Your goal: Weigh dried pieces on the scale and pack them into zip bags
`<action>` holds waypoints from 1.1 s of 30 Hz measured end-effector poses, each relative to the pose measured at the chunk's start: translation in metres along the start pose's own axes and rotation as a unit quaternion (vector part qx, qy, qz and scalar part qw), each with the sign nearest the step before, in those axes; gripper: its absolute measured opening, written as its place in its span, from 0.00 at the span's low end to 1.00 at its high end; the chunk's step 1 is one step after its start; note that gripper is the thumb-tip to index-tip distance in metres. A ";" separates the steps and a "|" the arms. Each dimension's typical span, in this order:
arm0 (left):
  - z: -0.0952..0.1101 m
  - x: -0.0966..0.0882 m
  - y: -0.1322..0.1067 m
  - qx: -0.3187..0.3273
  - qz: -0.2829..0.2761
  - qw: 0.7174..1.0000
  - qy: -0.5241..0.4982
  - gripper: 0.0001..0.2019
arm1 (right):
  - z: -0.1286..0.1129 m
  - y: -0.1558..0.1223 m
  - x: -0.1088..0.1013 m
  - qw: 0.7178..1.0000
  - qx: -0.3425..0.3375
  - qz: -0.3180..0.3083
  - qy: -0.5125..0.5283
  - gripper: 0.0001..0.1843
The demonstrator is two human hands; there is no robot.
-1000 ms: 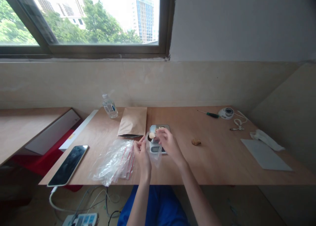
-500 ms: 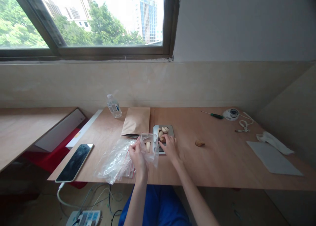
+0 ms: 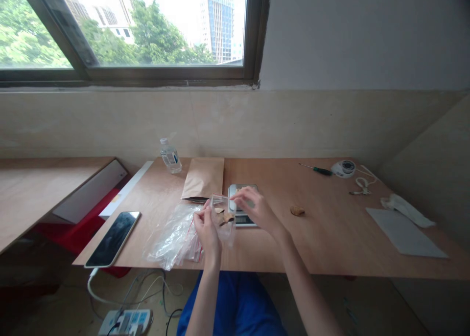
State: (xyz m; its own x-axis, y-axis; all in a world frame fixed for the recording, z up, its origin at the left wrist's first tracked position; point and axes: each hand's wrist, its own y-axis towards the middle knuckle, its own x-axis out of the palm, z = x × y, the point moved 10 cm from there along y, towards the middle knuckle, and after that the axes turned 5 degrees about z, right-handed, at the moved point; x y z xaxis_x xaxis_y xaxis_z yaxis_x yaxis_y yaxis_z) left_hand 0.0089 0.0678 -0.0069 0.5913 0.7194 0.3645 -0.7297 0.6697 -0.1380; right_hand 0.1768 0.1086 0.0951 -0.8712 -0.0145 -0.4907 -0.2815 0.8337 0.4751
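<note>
My left hand (image 3: 207, 231) pinches the left side of a small clear zip bag (image 3: 228, 235), held upright above the table. Several pale and brown pieces (image 3: 226, 217), resembling dried mushrooms or shells, show inside it. At the bag's upper right corner are the fingertips of my right hand (image 3: 257, 209), curved and apart, with nothing visible between them. Beneath that hand sits a silver kitchen scale (image 3: 245, 222), partly covered by it; a bit of pale material shows on its plate. One brown piece (image 3: 297, 211) lies alone on the table to the right.
Loose plastic zip bags (image 3: 172, 243) lie left of my hands, below a brown paper pouch (image 3: 203, 177). A water bottle (image 3: 171, 157) and a phone (image 3: 113, 239) are farther left. To the right are a screwdriver (image 3: 321, 171), a white camera (image 3: 344, 168) and a white sheet (image 3: 406, 233).
My right hand has lifted from the pieces on the scale to the bag's mouth. More pieces show inside the bag and fewer on the scale. My left hand keeps its hold.
</note>
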 end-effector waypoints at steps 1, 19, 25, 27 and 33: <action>-0.001 -0.001 0.001 -0.007 0.006 1.000 -0.005 0.08 | 0.014 0.001 -0.002 0.999 0.017 0.032 0.006 0.16; -0.002 0.001 -0.004 -0.018 0.006 1.000 -0.005 0.07 | 0.131 -0.001 0.043 0.953 0.080 0.012 -0.293 0.21; -0.008 0.002 -0.005 -0.038 0.001 0.999 -0.001 0.08 | 0.139 -0.003 0.029 0.963 0.111 0.077 -0.231 0.12; -0.013 -0.001 -0.003 -0.049 0.005 0.999 0.005 0.09 | 0.136 -0.003 0.022 0.964 0.128 0.091 -0.215 0.10; -0.018 -0.002 -0.002 -0.052 0.002 0.998 0.035 0.08 | 0.073 0.007 0.003 0.984 0.145 0.036 -0.094 0.09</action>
State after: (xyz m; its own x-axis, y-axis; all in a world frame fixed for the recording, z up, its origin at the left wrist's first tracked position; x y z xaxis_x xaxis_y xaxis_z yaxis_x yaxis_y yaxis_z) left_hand 0.0154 0.0688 -0.0238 0.6137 0.7305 0.2997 -0.6945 0.6799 -0.2352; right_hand 0.2018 0.1549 0.0433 -0.7869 0.1305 -0.6032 -0.0710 0.9517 0.2986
